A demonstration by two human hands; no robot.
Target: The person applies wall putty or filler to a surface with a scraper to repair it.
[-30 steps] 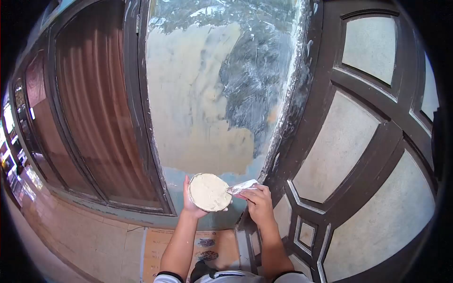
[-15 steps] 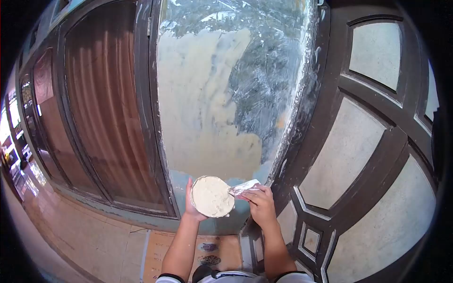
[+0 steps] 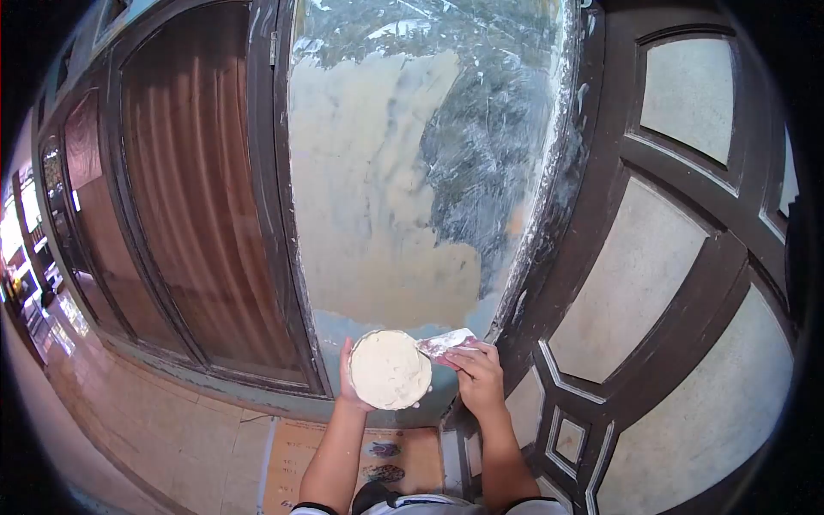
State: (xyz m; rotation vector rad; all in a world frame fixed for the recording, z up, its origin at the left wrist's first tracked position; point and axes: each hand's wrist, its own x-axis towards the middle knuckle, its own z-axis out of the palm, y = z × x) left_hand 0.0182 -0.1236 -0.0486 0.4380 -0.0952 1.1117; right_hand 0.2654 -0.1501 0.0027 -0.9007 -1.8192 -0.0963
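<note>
As we stand facing the upright panel, its pale coat (image 3: 360, 197) covers much of the left and lower part, with a dark, streaky patch (image 3: 472, 163) to its right. The coat's edge matches the one half a second ago, so nothing has been added to the surface in that time.

To our right is the dark-framed door (image 3: 635, 275) with light insets; to our left, the window (image 3: 189, 154) shows a reddish-brown curtain behind it. Below us, a printed brown sheet (image 3: 421, 455) lies on the floor.

Nearer the middle of our view, we have the round container (image 3: 391, 332), which has dropped slightly against the panel. It holds cream-coloured paste (image 3: 390, 369), spread nearly to the rim. Our left hand (image 3: 348, 390) cradles it from the side and beneath, thumb up along the edge, the other fingers mostly hidden.

Our right hand (image 3: 481, 378) is closed around the smeared flat tool (image 3: 448, 342), fingers laid along it. The tool's far end remains at the container's right rim; we cannot tell whether it touches the paste. With tool and container still together, we judge that we are handling the paste at the container rather than spreading it.
</note>
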